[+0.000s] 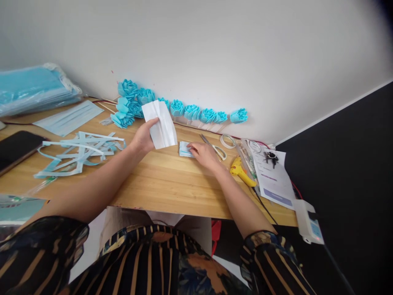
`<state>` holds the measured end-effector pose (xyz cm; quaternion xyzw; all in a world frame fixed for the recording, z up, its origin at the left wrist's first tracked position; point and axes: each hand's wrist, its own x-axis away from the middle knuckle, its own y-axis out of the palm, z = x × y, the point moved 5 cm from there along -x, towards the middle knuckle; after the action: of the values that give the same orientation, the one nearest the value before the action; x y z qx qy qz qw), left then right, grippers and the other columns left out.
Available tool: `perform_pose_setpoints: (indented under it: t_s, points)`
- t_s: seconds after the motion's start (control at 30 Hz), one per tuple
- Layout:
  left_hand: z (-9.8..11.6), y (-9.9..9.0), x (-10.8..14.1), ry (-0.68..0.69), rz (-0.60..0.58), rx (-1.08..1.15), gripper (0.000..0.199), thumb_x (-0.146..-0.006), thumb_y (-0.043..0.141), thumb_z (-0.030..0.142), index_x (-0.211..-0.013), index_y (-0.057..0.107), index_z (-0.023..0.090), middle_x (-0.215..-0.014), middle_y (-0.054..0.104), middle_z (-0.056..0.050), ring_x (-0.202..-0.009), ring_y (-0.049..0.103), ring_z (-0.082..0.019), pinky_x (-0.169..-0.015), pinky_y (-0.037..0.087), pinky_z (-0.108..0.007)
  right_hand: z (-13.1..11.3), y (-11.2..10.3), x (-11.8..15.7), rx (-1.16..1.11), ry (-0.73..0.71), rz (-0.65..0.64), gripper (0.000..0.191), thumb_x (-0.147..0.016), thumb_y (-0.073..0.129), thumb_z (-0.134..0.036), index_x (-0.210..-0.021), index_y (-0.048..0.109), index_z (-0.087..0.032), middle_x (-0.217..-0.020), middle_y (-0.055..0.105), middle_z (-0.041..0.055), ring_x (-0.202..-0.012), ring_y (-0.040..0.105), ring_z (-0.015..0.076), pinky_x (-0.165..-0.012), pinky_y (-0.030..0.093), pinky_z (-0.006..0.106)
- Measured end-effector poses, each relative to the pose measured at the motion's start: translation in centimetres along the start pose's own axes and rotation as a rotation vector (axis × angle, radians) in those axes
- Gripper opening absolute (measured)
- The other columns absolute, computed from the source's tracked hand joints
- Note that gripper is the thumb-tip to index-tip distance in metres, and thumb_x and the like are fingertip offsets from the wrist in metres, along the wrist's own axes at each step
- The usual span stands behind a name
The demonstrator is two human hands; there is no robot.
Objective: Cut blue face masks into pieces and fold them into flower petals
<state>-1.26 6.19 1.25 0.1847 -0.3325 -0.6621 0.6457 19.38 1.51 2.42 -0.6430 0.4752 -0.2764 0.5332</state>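
With our left hand [144, 136] we pinch a white sheet [162, 130], raised over the table [159, 184]. Our right hand [205, 155] touches a small stack [184, 149] between the table's front and back edges; we cannot tell whether it grips. Blue flowers [192, 112] line the back edge.

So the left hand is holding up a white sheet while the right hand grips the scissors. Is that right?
Not quite: the right hand isn't gripping the scissors. The head view shows its fingers at a small stack of pale blue pieces, with the scissors lying on the table. The left hand is indeed holding up a white sheet.
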Motion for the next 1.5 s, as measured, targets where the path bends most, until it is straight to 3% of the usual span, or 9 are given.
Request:
perform_pose_setpoints:
  t_s: [0.27, 0.43, 0.6, 0.7, 0.87, 1.0, 1.17, 1.33, 1.5]
  points:
    - [-0.1, 0.1, 0.1, 0.010, 0.012, -0.044, 0.039, -0.079, 0.062, 0.030, -0.113, 0.064, 0.012, -0.102, 0.074, -0.012, -0.106, 0.067, -0.033, -0.099, 0.053, -0.046, 0.5, 1.0, -0.9, -0.123, 0.054, -0.080, 0.019, -0.087, 0.062, -0.015, -0.105, 0.068, -0.016, -0.102, 0.069, 0.0082, -0.090, 0.065, 0.0170, -0.082, 0.046, 0.028]
    - [-0.4, 0.3, 0.4, -0.018, 0.010, -0.050, 0.036, -0.080, 0.061, 0.030, -0.110, 0.065, 0.011, -0.106, 0.073, -0.013, -0.110, 0.065, -0.033, -0.101, 0.051, -0.047, 0.6, 1.6, -0.8, -0.139, 0.070, -0.065, 0.031, -0.081, 0.073, -0.028, -0.109, 0.065, -0.017, -0.104, 0.066, 0.0079, -0.092, 0.064, 0.0184, -0.083, 0.046, 0.030]
    - [-1.2, 1.3, 0.9, -0.081, -0.139, -0.088, 0.040, -0.081, 0.062, 0.029, -0.116, 0.063, 0.010, -0.111, 0.072, -0.016, -0.111, 0.065, -0.034, -0.103, 0.048, -0.052, 0.5, 1.9, -0.4, -0.084, 0.036, -0.027, 0.038, -0.080, 0.073, -0.037, -0.112, 0.064, -0.019, -0.102, 0.066, 0.0079, -0.094, 0.063, 0.0210, -0.083, 0.045, 0.031]
    - [-1.8, 1.6, 1.3, -0.111, -0.206, -0.122, 0.037, -0.082, 0.063, 0.029, -0.114, 0.064, 0.011, -0.110, 0.072, -0.017, -0.107, 0.067, -0.034, -0.099, 0.050, -0.055, 0.5, 1.3, -0.2, -0.113, 0.041, 0.054, 0.029, -0.087, 0.064, -0.039, -0.108, 0.066, -0.018, -0.097, 0.068, 0.0081, -0.092, 0.063, 0.0223, -0.082, 0.045, 0.032]
    - [-2.7, 1.9, 1.8, -0.140, -0.319, -0.170, 0.038, -0.082, 0.066, 0.030, -0.115, 0.066, 0.012, -0.105, 0.074, -0.017, -0.102, 0.069, -0.034, -0.093, 0.055, -0.051, 0.0, -0.8, 0.5, -0.468, 0.052, 0.369, 0.037, -0.099, 0.038, -0.044, -0.103, 0.067, -0.022, -0.096, 0.070, 0.0061, -0.092, 0.063, 0.0208, -0.086, 0.046, 0.033]
    - [-3.7, 2.0, 2.3, -0.195, -0.399, -0.253, 0.038, -0.080, 0.070, 0.035, -0.109, 0.070, 0.011, -0.101, 0.075, -0.019, -0.095, 0.071, -0.035, -0.086, 0.057, -0.047, -0.8, 0.1, 0.4, -0.851, 0.089, 0.261, 0.048, -0.095, 0.037, -0.058, -0.080, 0.066, -0.022, -0.076, 0.062, 0.0022, -0.073, 0.058, 0.0175, -0.072, 0.048, 0.031]
    - [-3.9, 1.4, 1.8, -0.106, -0.346, -0.393, 0.038, -0.077, 0.072, 0.046, -0.095, 0.074, 0.012, -0.090, 0.076, -0.015, -0.081, 0.073, -0.031, -0.066, 0.058, -0.037, -0.2, 1.1, 0.3, -1.112, 0.256, 0.262, 0.033, -0.073, 0.071, -0.053, -0.072, 0.062, -0.021, -0.063, 0.053, -0.0037, -0.060, 0.048, 0.0119, -0.059, 0.042, 0.025]
    - [-3.0, 1.0, 1.1, 0.007, -0.226, -0.451, 0.034, -0.073, 0.077, 0.044, -0.089, 0.071, 0.015, -0.083, 0.076, -0.009, -0.077, 0.072, -0.025, -0.063, 0.056, -0.031, 0.9, 0.6, 0.4, -1.135, 0.304, 0.397, 0.027, -0.076, 0.067, -0.044, -0.066, 0.059, -0.020, -0.060, 0.048, -0.0045, -0.057, 0.042, 0.0097, -0.056, 0.036, 0.023]
    - [-2.8, 1.2, 1.3, -0.006, -0.223, -0.518, 0.051, -0.066, 0.080, 0.051, -0.098, 0.069, 0.013, -0.093, 0.075, -0.008, -0.082, 0.070, -0.024, -0.068, 0.056, -0.032, 1.3, 0.6, 0.5, -1.125, 0.296, 0.411, 0.030, -0.078, 0.066, -0.044, -0.064, 0.056, -0.020, -0.059, 0.047, -0.0043, -0.057, 0.043, 0.0104, -0.056, 0.035, 0.024]
